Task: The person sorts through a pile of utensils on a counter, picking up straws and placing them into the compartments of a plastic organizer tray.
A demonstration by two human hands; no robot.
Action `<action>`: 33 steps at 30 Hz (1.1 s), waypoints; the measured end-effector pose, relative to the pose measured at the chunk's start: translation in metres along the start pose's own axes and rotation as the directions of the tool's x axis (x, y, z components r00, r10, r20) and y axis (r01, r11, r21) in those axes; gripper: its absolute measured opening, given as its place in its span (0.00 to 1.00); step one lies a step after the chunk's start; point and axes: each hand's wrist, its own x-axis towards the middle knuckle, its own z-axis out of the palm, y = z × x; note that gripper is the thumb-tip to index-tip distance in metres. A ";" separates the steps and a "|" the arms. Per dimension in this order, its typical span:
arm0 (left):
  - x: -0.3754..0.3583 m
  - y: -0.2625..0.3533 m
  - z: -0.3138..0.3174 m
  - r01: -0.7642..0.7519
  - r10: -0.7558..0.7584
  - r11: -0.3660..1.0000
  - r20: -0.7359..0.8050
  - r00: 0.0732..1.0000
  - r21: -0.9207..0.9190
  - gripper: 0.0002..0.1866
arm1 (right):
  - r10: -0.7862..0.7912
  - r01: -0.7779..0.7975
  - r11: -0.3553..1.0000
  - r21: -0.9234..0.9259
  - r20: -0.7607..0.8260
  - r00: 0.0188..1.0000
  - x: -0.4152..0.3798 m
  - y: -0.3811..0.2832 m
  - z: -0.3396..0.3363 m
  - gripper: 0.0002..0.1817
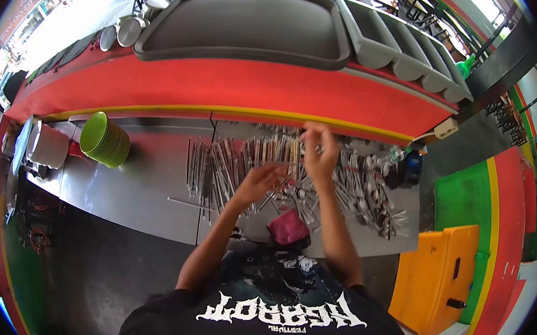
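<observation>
Dozens of loose pieces of cutlery (236, 172) lie in a broad band beneath and to both sides of the fingers. The left hand (257, 186) is low over the middle of the band, its fingers loosely bent and pointing towards the right; the right hand (322, 156) is raised just beyond it, fingers curled with gaps between them. A thin piece may run between the two, but I cannot tell whether either has hold of it.

Part of the band looks ordered: left of the fingers, long thin pieces lie roughly side by side. To their right, spoons (368, 192) and other pieces overlap at mixed angles, so I judge that side the less sorted.

Nearer the body than the fingers, a dark pink cloth (289, 227) sits bunched at the edge of the grey metal table (150, 205). Well left of them stand a stack of green bowls (103, 140) and a pale stack (49, 146). Beyond them, a dark tray (242, 25) and a grey divided holder (363, 29) rest on the red ledge (237, 88). Off to their right stands an orange box (428, 271).
</observation>
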 end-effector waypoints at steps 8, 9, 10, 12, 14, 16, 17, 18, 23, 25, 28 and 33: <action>-0.139 -0.240 -0.105 0.281 -0.266 0.960 -0.277 0.923 0.015 0.13 | 0.673 -0.677 0.721 -0.148 0.381 0.634 -0.281 0.041 0.061 0.14; -0.133 -0.234 -0.120 0.267 -0.216 0.948 -0.264 0.940 0.175 0.13 | 0.674 -0.666 0.725 -0.177 0.382 0.632 -0.283 0.041 0.064 0.14; -0.124 -0.226 -0.136 0.238 -0.162 0.914 -0.243 0.957 0.329 0.13 | 0.671 -0.649 0.732 -0.208 0.386 0.633 -0.280 0.042 0.067 0.14; -0.099 -0.203 -0.149 0.214 -0.083 0.810 -0.254 0.964 0.546 0.14 | 0.651 -0.600 0.757 -0.259 0.376 0.660 -0.269 0.048 0.072 0.14; -0.090 -0.179 -0.155 0.259 -0.037 0.681 -0.321 0.946 0.685 0.14 | 0.623 -0.556 0.782 -0.282 0.343 0.703 -0.264 0.050 0.092 0.14; -0.092 -0.174 -0.154 0.202 0.049 0.650 -0.305 0.951 0.733 0.15 | 0.563 -0.469 0.822 -0.324 0.337 0.754 -0.259 0.053 0.117 0.19; -0.087 -0.170 -0.155 0.167 0.098 0.629 -0.291 0.952 0.759 0.15 | 0.520 -0.384 0.832 -0.400 0.321 0.792 -0.255 0.054 0.131 0.21; -0.088 -0.179 -0.156 0.143 0.079 0.603 -0.238 0.968 0.785 0.17 | 0.472 -0.297 0.829 -0.474 0.306 0.827 -0.252 0.054 0.144 0.24; -0.107 -0.201 -0.139 0.079 0.135 0.487 -0.164 0.977 0.870 0.20 | 0.506 -0.172 0.685 -0.708 0.292 0.812 -0.263 0.095 0.184 0.32; -0.107 -0.194 -0.140 0.119 0.082 0.447 -0.173 0.981 0.886 0.20 | 0.562 -0.213 0.673 -0.709 0.303 0.769 -0.257 0.100 0.185 0.29; -0.104 -0.190 -0.151 0.124 0.034 0.505 -0.163 0.986 0.854 0.21 | 0.630 -0.322 0.673 -0.665 0.288 0.721 -0.255 0.110 0.178 0.24; -0.100 -0.194 -0.157 0.095 0.086 0.610 -0.185 0.979 0.787 0.19 | 0.786 -0.578 0.589 -0.564 0.236 0.571 -0.253 0.121 0.152 0.20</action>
